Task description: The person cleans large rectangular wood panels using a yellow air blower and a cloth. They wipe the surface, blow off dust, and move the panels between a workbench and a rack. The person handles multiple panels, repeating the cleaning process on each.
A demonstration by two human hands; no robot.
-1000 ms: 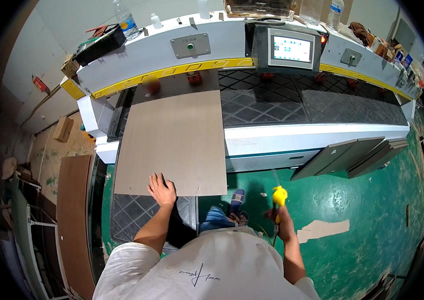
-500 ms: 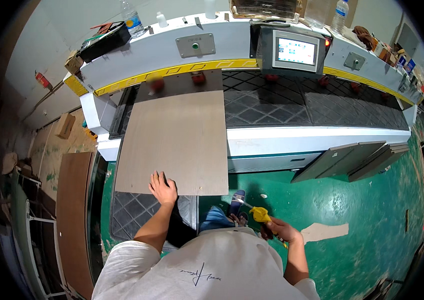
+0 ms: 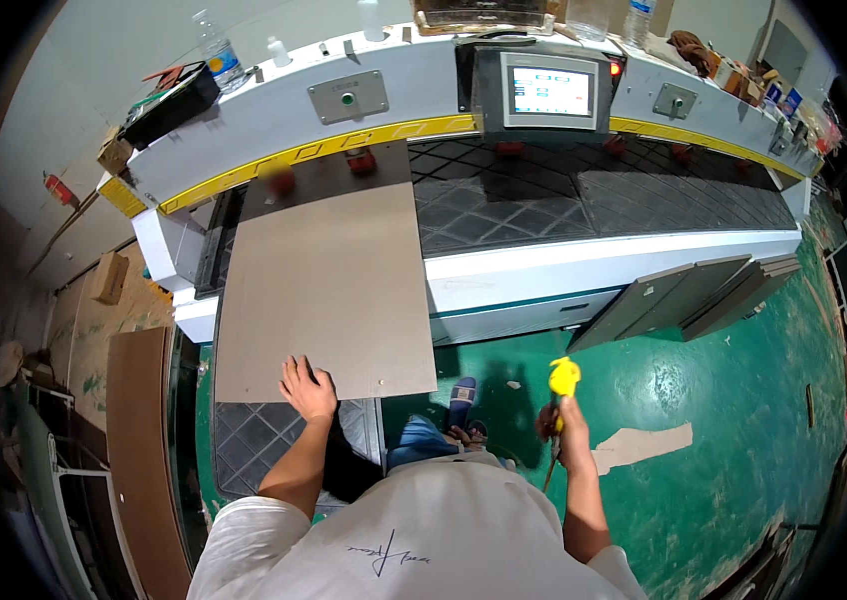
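Note:
A large grey-brown flat panel (image 3: 329, 290) lies on the machine bed, its near part reaching out over a black ribbed mat (image 3: 269, 450). On the panel's near edge rests my left hand (image 3: 308, 390), fingers spread on its surface. Off to the right of the panel, over the green floor, my right hand (image 3: 571, 435) is closed round a yellow air blow gun (image 3: 564, 378) with a thin nozzle pointing away from me. A thin hose seems to hang below that hand. Red round parts (image 3: 360, 161) of the machine sit over the panel's far, darker end, one of them blurred.
A control screen (image 3: 550, 91) is mounted on the white machine beam (image 3: 424, 90). Several dark boards (image 3: 659, 300) lean on the machine front at the right. A brown board (image 3: 139, 450) stands at the left. A torn flat piece (image 3: 644, 447) lies on the green floor.
My right hand has lifted the air blow gun and turned it, so its nozzle points away instead of left. The left hand stays on the panel's near edge. The whole view has shifted slightly.

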